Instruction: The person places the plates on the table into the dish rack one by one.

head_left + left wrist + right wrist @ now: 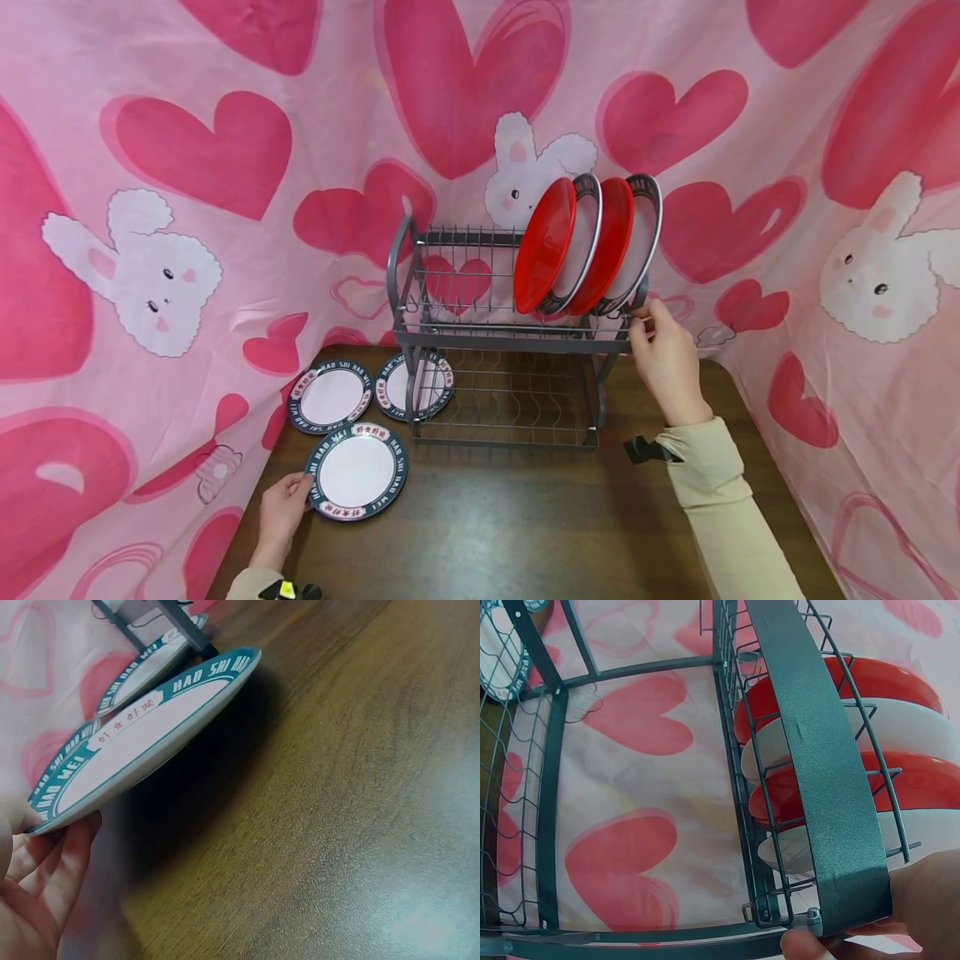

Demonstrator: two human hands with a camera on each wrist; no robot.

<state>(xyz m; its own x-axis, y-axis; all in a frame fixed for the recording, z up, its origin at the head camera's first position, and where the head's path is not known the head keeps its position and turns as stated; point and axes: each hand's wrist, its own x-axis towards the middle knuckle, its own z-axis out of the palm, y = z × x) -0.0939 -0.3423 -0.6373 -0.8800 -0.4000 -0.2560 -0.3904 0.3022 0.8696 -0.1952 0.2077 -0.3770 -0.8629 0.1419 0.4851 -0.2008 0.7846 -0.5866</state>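
Observation:
My left hand (283, 510) pinches the left rim of a white plate with a dark teal lettered border (358, 472). In the left wrist view, the thumb lies on top of the plate (142, 742) and the fingers underneath; it is tilted and raised off the table. My right hand (666, 358) grips the upper front right corner of a grey two-tier dish rack (510, 340). Standing upright on the rack's upper tier, at the right, are red plates (546, 246) alternating with white dark-rimmed plates (636, 242).
Two more bordered plates lie at the left: one plate (330, 397) by the cloth, another plate (397, 385) partly behind the rack's left leg. Pink heart-patterned cloth (255, 50) encloses the brown wooden table (510, 517) at the back and sides.

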